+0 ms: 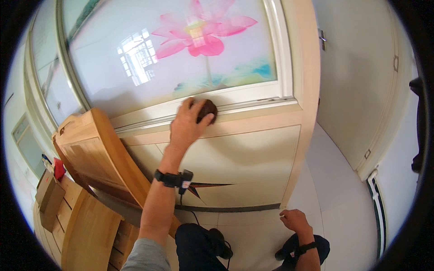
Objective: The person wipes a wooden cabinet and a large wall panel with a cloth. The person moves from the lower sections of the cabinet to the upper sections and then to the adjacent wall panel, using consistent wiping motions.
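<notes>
My left hand point(191, 122) reaches forward, its fingers around a dark brown rounded object point(208, 110) whose kind I cannot tell. The object rests at the light sill point(237, 127) below a sliding window's white track point(247, 104). Above it is a glass pane point(118, 44) printed with a pink lotus flower. My right hand point(294, 219) hangs low near my right knee with its fingers curled, and nothing shows in it. Each wrist wears a black strap; the left one carries a small device with a cable.
A wooden bed headboard point(98, 159) leans at the left, beside slatted wooden bed parts point(91, 230) and a cardboard box point(51, 200). A cream panel point(244, 159) stands below the sill. At the right are a white door point(356, 74) and tiled floor point(325, 189). The cable trails by my feet.
</notes>
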Available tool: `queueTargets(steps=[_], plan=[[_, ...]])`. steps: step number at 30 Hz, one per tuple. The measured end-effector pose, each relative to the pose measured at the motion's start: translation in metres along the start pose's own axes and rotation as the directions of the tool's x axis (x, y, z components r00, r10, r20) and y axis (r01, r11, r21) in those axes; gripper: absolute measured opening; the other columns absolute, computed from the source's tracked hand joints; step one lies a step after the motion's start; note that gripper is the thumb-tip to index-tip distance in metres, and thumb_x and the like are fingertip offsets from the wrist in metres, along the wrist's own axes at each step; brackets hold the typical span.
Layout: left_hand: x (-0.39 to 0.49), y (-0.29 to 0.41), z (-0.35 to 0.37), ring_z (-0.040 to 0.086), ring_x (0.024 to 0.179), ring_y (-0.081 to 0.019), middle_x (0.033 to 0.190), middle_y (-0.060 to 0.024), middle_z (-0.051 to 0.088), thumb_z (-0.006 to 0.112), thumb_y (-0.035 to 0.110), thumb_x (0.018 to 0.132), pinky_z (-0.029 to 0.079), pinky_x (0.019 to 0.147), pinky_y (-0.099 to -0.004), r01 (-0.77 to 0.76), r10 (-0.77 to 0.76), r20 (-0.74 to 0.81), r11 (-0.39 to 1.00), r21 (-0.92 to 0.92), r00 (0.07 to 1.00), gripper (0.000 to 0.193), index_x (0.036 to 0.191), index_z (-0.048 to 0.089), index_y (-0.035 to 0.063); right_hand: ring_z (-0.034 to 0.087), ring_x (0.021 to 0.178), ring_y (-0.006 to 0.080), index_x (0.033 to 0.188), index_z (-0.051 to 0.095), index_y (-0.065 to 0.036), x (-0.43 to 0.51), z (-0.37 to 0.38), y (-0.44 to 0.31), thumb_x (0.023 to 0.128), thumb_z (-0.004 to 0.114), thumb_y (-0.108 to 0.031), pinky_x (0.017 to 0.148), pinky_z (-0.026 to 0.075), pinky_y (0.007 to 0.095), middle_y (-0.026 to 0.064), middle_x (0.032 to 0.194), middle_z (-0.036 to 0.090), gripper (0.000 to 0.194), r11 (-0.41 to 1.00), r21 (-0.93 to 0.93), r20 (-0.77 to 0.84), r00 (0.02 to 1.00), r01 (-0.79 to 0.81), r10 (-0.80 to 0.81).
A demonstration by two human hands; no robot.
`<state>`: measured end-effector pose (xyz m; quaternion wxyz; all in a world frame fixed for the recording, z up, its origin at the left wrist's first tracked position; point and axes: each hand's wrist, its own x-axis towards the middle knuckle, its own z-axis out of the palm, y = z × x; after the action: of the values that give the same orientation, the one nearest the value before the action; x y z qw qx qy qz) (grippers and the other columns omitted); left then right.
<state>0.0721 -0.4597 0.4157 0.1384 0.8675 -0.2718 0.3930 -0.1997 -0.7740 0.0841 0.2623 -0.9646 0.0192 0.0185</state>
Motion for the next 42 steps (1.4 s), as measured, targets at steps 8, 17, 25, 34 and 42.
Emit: queueTargets(steps=[8, 17, 25, 34, 42], plan=[[-0.020, -0.013, 0.001, 0.064, 0.108, -0.0327, 0.116, -0.0103, 0.068, 0.072, 0.020, 0.085, 0.057, 0.089, -0.0442, -0.082, 0.071, -0.168, 0.995, -0.060, 0.983, 0.027, 0.110, 0.069, 0.0095, 0.072, 0.095, 0.0354, 0.108, 0.077, -0.015, 0.007, 0.009, 0.005, 0.091, 0.071, -0.028, 0.084, 0.058, 0.0471, 0.0125, 0.094, 0.077, 0.023, 0.999, -0.011, 0.078, 0.996, -0.035, 0.035], [-0.050, -0.128, -0.058, 0.064, 0.108, -0.0369, 0.111, -0.0163, 0.068, 0.072, 0.033, 0.086, 0.054, 0.091, -0.0484, 0.369, -0.361, -0.078, 0.915, 0.164, 0.929, 0.036, 0.110, 0.066, 0.0063, 0.072, 0.100, 0.0338, 0.110, 0.078, -0.018, 0.002, 0.007, 0.005, 0.091, 0.071, -0.029, 0.088, 0.057, 0.0464, 0.0109, 0.098, 0.077, 0.023, 0.998, -0.057, 0.087, 0.996, -0.033, 0.038], [-0.033, -0.059, -0.017, 0.065, 0.108, -0.0364, 0.112, -0.0164, 0.070, 0.075, 0.034, 0.086, 0.053, 0.094, -0.0462, 0.045, -0.050, -0.160, 0.998, -0.034, 0.986, 0.048, 0.124, 0.068, 0.0071, 0.072, 0.096, 0.0354, 0.109, 0.078, -0.017, 0.008, 0.007, -0.003, 0.090, 0.072, -0.029, 0.085, 0.058, 0.0478, 0.0131, 0.097, 0.077, 0.023, 0.999, -0.045, 0.072, 0.997, 0.017, -0.013], [-0.019, -0.028, 0.005, 0.062, 0.109, -0.0371, 0.115, -0.0148, 0.065, 0.069, 0.020, 0.082, 0.053, 0.094, -0.0469, 0.046, -0.052, -0.041, 0.989, -0.138, 0.998, 0.039, 0.120, 0.067, 0.0111, 0.074, 0.081, 0.0312, 0.100, 0.080, -0.014, 0.012, 0.013, 0.001, 0.085, 0.072, -0.028, 0.079, 0.059, 0.0426, 0.0105, 0.083, 0.077, 0.022, 1.000, 0.004, 0.082, 0.997, -0.013, 0.013], [-0.063, -0.198, -0.059, 0.062, 0.115, -0.0392, 0.123, -0.0191, 0.065, 0.062, 0.023, 0.087, 0.051, 0.099, -0.0516, 0.507, -0.506, -0.058, 0.842, 0.186, 0.861, 0.041, 0.125, 0.061, 0.0087, 0.073, 0.086, 0.0336, 0.100, 0.080, -0.015, 0.010, 0.016, 0.003, 0.085, 0.073, -0.028, 0.082, 0.058, 0.0456, 0.0115, 0.087, 0.077, 0.021, 0.996, -0.071, 0.036, 0.998, 0.055, -0.053]])
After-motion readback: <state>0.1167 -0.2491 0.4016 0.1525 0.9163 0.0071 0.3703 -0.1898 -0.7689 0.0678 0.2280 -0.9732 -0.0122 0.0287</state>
